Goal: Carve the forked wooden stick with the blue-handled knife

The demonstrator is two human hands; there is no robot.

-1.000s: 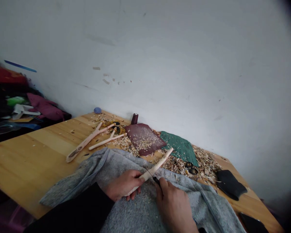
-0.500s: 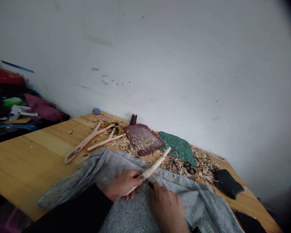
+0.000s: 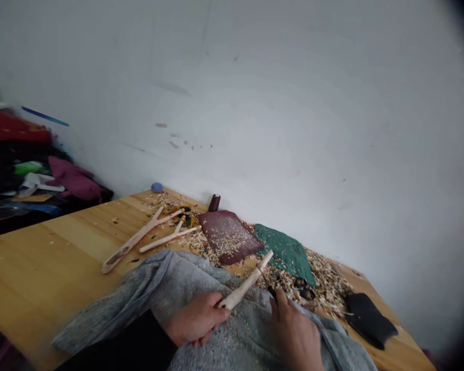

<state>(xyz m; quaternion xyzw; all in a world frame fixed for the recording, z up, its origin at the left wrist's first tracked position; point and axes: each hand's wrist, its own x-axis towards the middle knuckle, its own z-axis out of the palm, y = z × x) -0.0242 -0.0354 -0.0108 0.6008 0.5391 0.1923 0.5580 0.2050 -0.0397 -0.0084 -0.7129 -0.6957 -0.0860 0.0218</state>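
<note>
My left hand [image 3: 201, 317] is wrapped round the near end of a pale, peeled stick [image 3: 243, 287], which points up and to the right. In my right hand [image 3: 296, 330] is the dark handle of a carving knife [image 3: 271, 291]. Its thin blade lies across the stick close to the far tip. Both hands are above a grey cloth [image 3: 181, 273] that drapes over the table's front edge and is sprinkled with shavings. The near end of the stick is hidden in my left fist.
Two peeled forked branches [image 3: 133, 242] lie on the wooden table [image 3: 42, 263] at left. Brown [image 3: 232, 237] and green [image 3: 284, 247] sheets hold shavings, with a dark thread spool [image 3: 214, 202] behind. A black flat piece [image 3: 371, 319] lies right. The white wall [image 3: 278, 129] borders the back.
The knife has slid along the stick from beside my left hand to near the far tip. My right hand has moved right, away from the left. The whole view has tilted slightly up.
</note>
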